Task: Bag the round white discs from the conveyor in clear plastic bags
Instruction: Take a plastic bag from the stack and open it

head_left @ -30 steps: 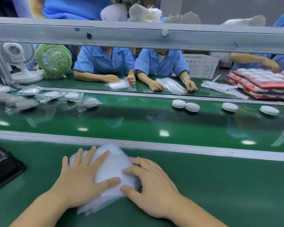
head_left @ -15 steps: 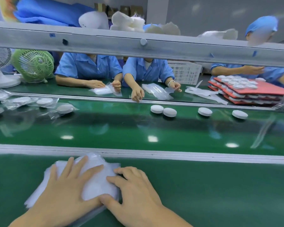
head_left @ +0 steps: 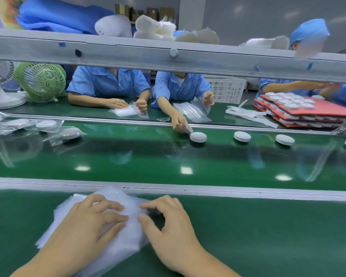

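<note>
A stack of clear plastic bags (head_left: 126,234) lies on the green bench in front of me. My left hand (head_left: 84,230) rests on top of the stack with its fingers slightly bent. My right hand (head_left: 168,222) is at the stack's right edge, where thumb and forefinger curl in and pinch the top bag. Several round white discs ride the green conveyor (head_left: 188,156) beyond the rail: one at centre (head_left: 198,136), two more to its right (head_left: 242,136) (head_left: 284,139). Bagged discs (head_left: 69,133) lie on the belt at the left.
An aluminium rail (head_left: 228,191) separates my bench from the belt. A grey beam (head_left: 168,56) crosses overhead. Workers in blue sit opposite; one hand (head_left: 179,122) reaches a disc on the belt. Two fans (head_left: 41,82) stand far left, red trays of discs (head_left: 308,110) far right, a white basket (head_left: 226,88) behind.
My right hand went from lying flat to curling thumb and forefinger at the bag edge. The discs travelled left along the belt. A worker opposite reached onto the belt.
</note>
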Demonstrator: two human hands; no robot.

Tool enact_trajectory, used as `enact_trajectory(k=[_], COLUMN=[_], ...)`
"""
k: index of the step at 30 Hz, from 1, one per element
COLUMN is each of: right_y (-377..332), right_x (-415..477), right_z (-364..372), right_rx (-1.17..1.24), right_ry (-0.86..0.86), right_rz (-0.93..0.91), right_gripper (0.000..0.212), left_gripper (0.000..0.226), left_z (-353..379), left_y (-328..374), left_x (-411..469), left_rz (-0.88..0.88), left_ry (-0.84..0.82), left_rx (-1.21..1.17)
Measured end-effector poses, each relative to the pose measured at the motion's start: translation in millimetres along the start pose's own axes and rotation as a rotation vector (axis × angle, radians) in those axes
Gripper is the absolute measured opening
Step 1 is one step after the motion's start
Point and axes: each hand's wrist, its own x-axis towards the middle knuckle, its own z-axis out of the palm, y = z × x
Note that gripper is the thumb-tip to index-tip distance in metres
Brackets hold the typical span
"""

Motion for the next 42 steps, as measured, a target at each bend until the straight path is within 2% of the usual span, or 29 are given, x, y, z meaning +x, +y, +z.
enact_trajectory(k=[3, 7, 9, 10, 14, 16, 19, 21, 24, 27, 29, 32, 34, 36, 39, 42], right_y=[2, -4, -6, -6, -7, -4, 2, 6, 16, 32, 41, 42, 41, 40, 39, 36], right_x=[4, 5, 4, 3, 2, 3, 6, 10, 16, 22, 25, 26, 28, 28, 28, 27], right_z=[-5, -14, -15, -15, -18, -18, -17, -18, -32, -50, -52, -41, -35, -35, -41, -48], right_rx=[0.144, 0.433, 0.437, 0.426, 0.404, 0.419, 0.532, 0.763, 0.966, 0.888, 0.676, 0.302, 0.174, 0.187, 0.407, 0.560], right_ry=[0.166, 0.229, 0.223, 0.213, 0.178, 0.202, 0.275, 0.351, 0.500, 0.585, 0.530, 0.193, 0.095, 0.115, 0.220, 0.182], right_rz=[0.103, 0.203, 0.182, 0.165, 0.134, 0.155, 0.225, 0.284, 0.333, 0.273, 0.237, 0.278, 0.284, 0.275, 0.296, 0.307], right_gripper=[0.024, 0.037, 0.041, 0.045, 0.053, 0.054, 0.055, 0.050, 0.045, 0.037, 0.041, 0.052, 0.048, 0.041, 0.037, 0.031], left_gripper=[0.040, 0.031, 0.021, 0.026, 0.032, 0.025, 0.014, 0.006, 0.027, 0.049, 0.043, 0.025, 0.025, 0.023, 0.016, 0.044], left_z=[-3, -9, -9, -9, -8, -10, -8, -7, 3, 20, 34, 48, 53, 53, 51, 52], left_y=[4, 9, 14, 20, 53, 50, 29, 32, 53, 72, 85, 100, 101, 98, 97, 103], left_x=[2, 17, 24, 27, 20, 19, 27, 33, 45, 55, 57, 54, 54, 54, 52, 56], left_rz=[-0.001, -0.092, -0.109, -0.104, -0.306, -0.345, -0.183, -0.038, 0.063, -0.040, -0.084, -0.133, -0.131, -0.107, -0.109, -0.189], left_ry=[-0.003, -0.107, -0.119, -0.086, -0.068, -0.098, -0.074, -0.073, -0.238, -0.250, -0.170, -0.105, -0.140, -0.166, -0.147, -0.065], left_rx=[-0.058, -0.038, 0.029, 0.088, 0.230, 0.209, -0.114, -0.196, -0.173, -0.178, -0.164, -0.170, -0.174, -0.209, -0.298, -0.351])
